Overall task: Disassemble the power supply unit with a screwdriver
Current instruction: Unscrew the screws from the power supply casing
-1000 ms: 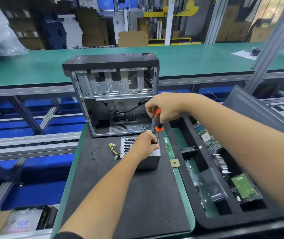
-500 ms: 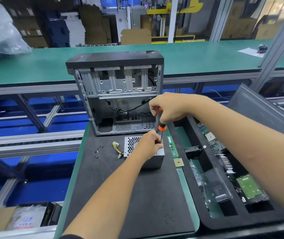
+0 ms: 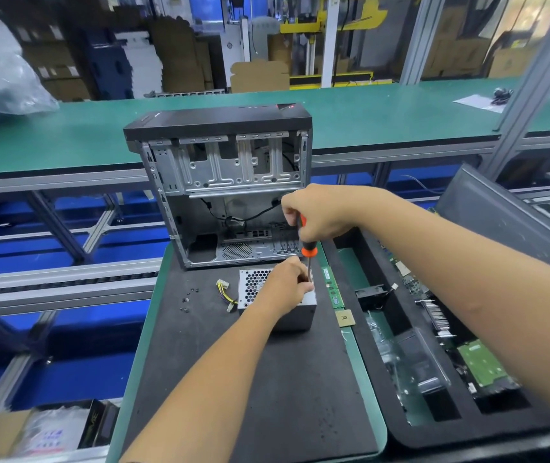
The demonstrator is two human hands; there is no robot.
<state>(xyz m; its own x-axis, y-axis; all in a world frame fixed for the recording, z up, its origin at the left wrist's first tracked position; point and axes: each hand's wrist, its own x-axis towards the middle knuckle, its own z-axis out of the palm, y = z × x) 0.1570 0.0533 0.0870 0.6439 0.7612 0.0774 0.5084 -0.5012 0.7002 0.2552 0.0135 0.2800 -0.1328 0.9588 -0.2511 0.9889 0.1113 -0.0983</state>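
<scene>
Grey metal, the power supply [image 3: 295, 314] sits at the centre of the frame on a black mat [image 3: 267, 379], just below the open computer case [image 3: 223, 182]. The left hand [image 3: 285, 284] grips its top. The right hand [image 3: 317, 212], above it, grips an orange-and-black screwdriver [image 3: 307, 247] held upright, tip down at the unit's right edge. Small screws [image 3: 188, 297] lie left of it.

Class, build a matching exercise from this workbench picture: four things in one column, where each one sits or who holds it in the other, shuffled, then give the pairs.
Things
1. screwdriver
2. power supply
3. loose screws
4. computer case

Places
A. on the mat, left of the yellow wires
B. gripped by the right hand
C. upright at the mat's far end
D. under the left hand

Pairs: 1-B, 2-D, 3-A, 4-C
</scene>
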